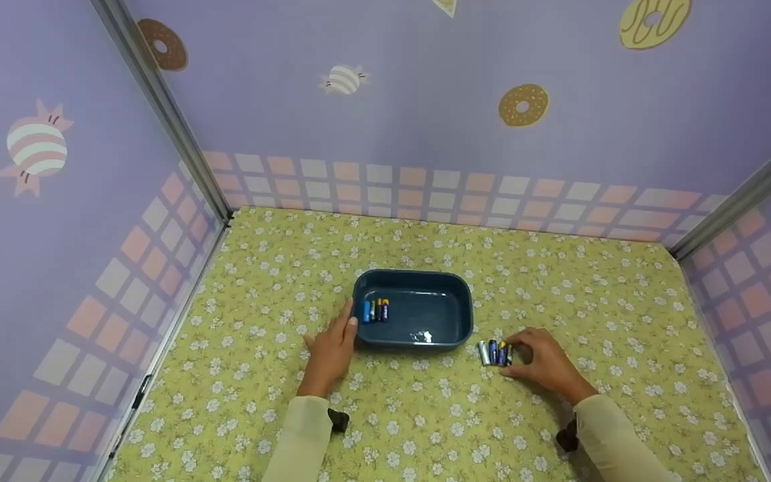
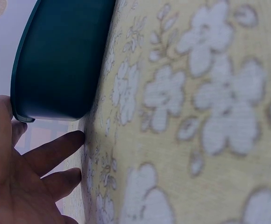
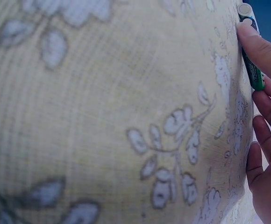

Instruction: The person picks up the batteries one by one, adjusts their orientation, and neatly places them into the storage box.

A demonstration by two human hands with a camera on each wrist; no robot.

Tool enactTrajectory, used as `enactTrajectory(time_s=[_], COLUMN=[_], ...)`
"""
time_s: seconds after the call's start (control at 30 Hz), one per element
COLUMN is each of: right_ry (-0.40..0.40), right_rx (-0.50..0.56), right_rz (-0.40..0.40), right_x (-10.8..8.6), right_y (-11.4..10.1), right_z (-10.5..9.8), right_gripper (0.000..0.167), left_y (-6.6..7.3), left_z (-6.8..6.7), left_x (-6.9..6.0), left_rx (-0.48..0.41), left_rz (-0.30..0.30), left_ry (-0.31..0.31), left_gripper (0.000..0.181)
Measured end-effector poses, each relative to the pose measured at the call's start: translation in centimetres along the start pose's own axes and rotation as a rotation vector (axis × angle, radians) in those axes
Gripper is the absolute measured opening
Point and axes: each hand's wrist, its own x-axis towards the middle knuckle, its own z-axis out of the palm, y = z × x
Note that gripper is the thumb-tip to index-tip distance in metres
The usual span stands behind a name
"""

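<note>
A dark teal bin point(image 1: 449, 343) holds several batteries point(image 1: 376, 311) side by side at its left end. My left hand point(image 1: 330, 351) touches the bin's left wall, fingers fairly straight; in the left wrist view the hand point(image 2: 23, 172) is beside the bin's outer side point(image 2: 60, 60). Right of the bin's front corner, more batteries point(image 1: 493, 353) lie in a row on the cloth. My right hand point(image 1: 546, 361) pinches the rightmost battery end to end between thumb and finger. The right wrist view shows that green and black battery point(image 3: 252, 70) in the hand point(image 3: 268, 121).
A yellow-green flowered cloth point(image 1: 245, 375) covers the surface. Purple walls point(image 1: 425, 107) with printed sweets and checks stand at the back, left and right, with grey metal strips point(image 1: 164, 100) at the corners.
</note>
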Motion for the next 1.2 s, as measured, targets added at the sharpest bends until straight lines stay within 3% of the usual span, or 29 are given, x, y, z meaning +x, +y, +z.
enactTrajectory(time_s=[0.9,1.2], right_ry=[-0.017,0.035], right_rx=[0.099,0.055], right_rz=[0.067,0.011], right_x=[0.6,1.5], right_y=[-0.9,-2.8], right_z=[-1.1,-1.6], right_gripper=[0.057,0.062], left_y=[0.0,0.0], left_z=[0.1,0.1], left_x=[0.0,0.1], left_rx=[0.007,0.034], left_rz=[-0.016,-0.001], left_ry=[0.003,-0.003], left_gripper=[0.054,0.061])
